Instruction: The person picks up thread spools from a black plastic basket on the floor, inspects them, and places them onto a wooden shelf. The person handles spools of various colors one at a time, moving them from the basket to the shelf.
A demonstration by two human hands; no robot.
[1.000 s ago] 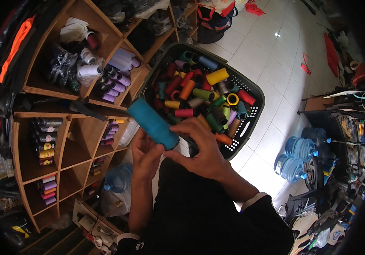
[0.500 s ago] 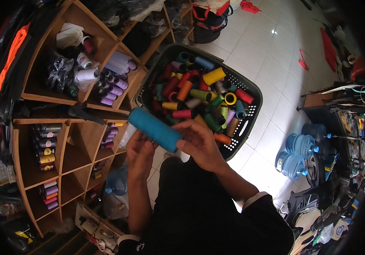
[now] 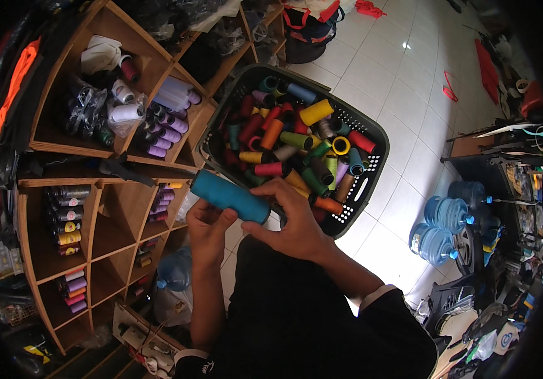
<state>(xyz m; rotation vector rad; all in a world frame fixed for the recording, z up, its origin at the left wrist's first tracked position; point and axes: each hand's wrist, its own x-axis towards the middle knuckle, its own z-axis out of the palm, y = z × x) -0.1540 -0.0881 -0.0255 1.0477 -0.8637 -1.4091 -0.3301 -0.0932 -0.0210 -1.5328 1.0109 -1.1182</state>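
Note:
A large teal spool of thread (image 3: 230, 197) lies tilted between my two hands, its right end lower. My left hand (image 3: 207, 230) is closed on it from below, with the thumb along its near side. My right hand (image 3: 296, 221) curls around the right end, fingers on the far side and thumb at the lower edge. Just beyond my hands stands a dark green plastic basket (image 3: 380, 136) full of thread spools. Among them are a yellow spool (image 3: 316, 112), an orange spool (image 3: 272, 134) and a red spool (image 3: 362, 141).
On the left, a wooden cubbyhole shelf (image 3: 94, 189) holds purple spools (image 3: 169, 134) and plastic-wrapped spools (image 3: 126, 112). Blue water jugs (image 3: 435, 245) stand on the tiled floor (image 3: 404, 170) at right. A dark bag (image 3: 312, 35) sits beyond the basket.
The spool has tilted closer to level, its left end dropping slightly. My right thumb has slid from the spool's right end toward the left, along its lower edge.

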